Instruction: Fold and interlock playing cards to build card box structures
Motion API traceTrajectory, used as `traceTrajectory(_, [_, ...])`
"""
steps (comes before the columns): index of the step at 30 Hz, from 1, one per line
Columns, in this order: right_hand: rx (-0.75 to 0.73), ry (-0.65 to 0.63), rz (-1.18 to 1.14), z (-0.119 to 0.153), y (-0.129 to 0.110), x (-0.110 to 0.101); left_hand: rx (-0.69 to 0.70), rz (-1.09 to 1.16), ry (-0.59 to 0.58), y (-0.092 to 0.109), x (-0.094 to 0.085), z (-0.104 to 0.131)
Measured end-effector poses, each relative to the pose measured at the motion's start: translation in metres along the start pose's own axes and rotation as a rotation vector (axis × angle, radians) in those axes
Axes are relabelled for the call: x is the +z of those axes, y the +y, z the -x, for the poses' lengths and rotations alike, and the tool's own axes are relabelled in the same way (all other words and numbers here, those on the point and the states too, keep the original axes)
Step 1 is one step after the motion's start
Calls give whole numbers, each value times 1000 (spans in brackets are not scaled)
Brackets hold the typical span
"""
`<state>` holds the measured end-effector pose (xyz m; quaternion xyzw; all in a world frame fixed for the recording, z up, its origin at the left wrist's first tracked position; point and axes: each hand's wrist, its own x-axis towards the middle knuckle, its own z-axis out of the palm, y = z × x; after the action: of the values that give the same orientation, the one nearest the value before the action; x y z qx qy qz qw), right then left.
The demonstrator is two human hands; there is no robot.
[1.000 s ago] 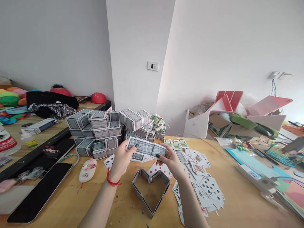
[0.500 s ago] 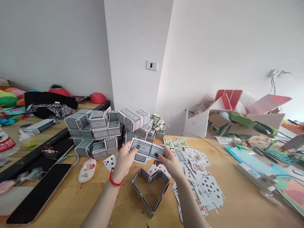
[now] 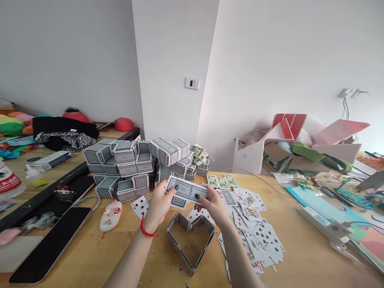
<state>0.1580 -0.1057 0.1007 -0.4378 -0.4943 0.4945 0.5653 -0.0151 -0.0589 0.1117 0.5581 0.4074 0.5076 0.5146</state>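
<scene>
Playing cards (image 3: 186,189), overlapped back side up into a long strip, are held above the table between my two hands. My left hand (image 3: 161,201) pinches the left end, its thumb on top. At the right end, my right hand (image 3: 213,201) grips with its thumb pressed on the card back and fingers underneath. Just below stands a heart-shaped frame (image 3: 177,245) built of folded cards, on edge on the table. Face-up diamond cards (image 3: 192,215) lie partly hidden behind it, and a five of spades (image 3: 138,206) lies left of my left hand.
Stacked blocks of folded cards (image 3: 126,156) stand at the back. Many loose cards (image 3: 261,236) spread to the right. A white mouse (image 3: 110,216) and black tablet-like device (image 3: 51,244) lie at the left. A power strip (image 3: 325,222) and open boxes (image 3: 309,156) are further right.
My right hand and its thumb have shifted slightly left along the card strip, and the visible right part of the strip is shorter. The heart frame and the other things have stayed put.
</scene>
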Motion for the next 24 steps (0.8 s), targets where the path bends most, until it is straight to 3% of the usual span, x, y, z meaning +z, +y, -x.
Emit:
traceTrajectory(8, [92, 157, -33, -2, 1, 4, 15, 59, -65, 1, 3, 3])
traceTrajectory(19, [58, 118, -233, 1, -2, 3, -128, 329, -164, 4, 6, 5])
traceTrajectory(24, [56, 129, -249, 1, -5, 3, -109, 293, -155, 1, 7, 5])
